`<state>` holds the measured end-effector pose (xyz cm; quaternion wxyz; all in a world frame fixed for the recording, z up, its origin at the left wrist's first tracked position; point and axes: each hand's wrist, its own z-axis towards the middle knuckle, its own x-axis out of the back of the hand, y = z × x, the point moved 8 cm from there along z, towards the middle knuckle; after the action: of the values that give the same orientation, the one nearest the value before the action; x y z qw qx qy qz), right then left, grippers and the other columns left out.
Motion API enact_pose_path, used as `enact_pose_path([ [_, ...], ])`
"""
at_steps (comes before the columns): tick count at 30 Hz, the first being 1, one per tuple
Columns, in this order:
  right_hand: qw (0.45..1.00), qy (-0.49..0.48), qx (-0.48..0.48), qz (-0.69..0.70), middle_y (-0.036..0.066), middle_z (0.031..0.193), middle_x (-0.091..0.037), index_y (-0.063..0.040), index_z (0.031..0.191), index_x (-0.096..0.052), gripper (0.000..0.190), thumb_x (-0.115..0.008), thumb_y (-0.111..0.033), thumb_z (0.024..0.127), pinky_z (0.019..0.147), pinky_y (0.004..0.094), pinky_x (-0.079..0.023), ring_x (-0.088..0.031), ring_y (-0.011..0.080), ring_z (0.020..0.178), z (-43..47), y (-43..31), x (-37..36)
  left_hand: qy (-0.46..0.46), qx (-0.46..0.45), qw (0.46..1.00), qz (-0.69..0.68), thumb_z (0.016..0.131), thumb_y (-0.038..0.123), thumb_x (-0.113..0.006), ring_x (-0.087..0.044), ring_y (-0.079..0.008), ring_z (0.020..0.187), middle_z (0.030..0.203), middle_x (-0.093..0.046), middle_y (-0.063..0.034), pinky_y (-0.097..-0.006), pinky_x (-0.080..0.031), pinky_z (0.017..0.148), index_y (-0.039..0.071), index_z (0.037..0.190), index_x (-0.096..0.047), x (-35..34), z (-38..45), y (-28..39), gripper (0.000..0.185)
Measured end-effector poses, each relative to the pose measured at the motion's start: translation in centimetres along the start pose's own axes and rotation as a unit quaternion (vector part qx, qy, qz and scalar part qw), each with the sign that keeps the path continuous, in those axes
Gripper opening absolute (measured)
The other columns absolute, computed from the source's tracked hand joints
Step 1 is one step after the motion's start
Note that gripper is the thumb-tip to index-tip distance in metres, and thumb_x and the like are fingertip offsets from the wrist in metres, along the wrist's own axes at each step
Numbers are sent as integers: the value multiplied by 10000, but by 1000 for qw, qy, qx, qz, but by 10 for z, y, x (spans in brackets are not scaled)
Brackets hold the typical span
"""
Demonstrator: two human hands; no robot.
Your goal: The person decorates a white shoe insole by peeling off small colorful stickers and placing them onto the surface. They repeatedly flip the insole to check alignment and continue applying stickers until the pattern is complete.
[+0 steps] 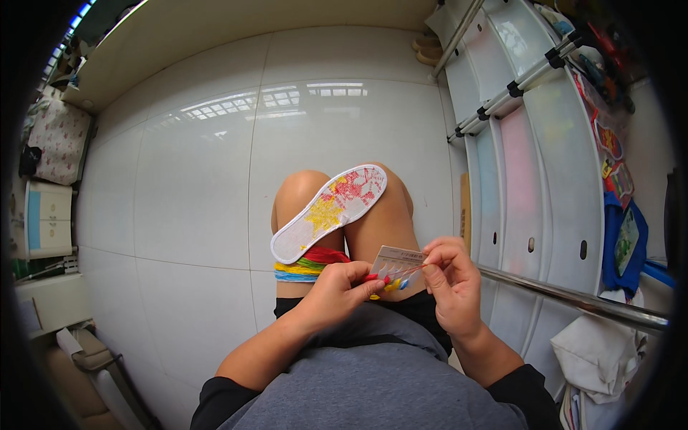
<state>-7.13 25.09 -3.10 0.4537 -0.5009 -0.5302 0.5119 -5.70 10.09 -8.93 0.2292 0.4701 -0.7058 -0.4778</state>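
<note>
My left hand grips a small printed card by its left edge, thumb on top. Red, yellow and blue thread ends hang at the card's lower side. Thin red thread stretches from the card to my right hand, pinched between thumb and forefinger. Whether a needle is in that pinch is too small to tell. Across my knees lies a white shoe insole, partly cross-stitched in red and yellow. Skeins of red, green, yellow and blue embroidery thread rest on my left thigh, beneath the insole's heel.
Pale floor tiles surround my legs. Plastic storage drawers stand at right behind a metal rail. A white bag sits at lower right. A small white cabinet and a cushioned chair are at left.
</note>
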Motion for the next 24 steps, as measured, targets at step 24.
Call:
enact_pose_path([
  [24, 863, 255, 410, -150, 120, 900, -613, -3, 921, -514, 127, -439, -103, 944, 917, 338, -472, -613, 273, 959, 181, -298, 262, -1, 45, 998, 38, 882, 167, -588, -530, -52, 571, 715, -632, -25, -202, -413, 493, -10, 884, -611, 50, -4, -36, 178],
])
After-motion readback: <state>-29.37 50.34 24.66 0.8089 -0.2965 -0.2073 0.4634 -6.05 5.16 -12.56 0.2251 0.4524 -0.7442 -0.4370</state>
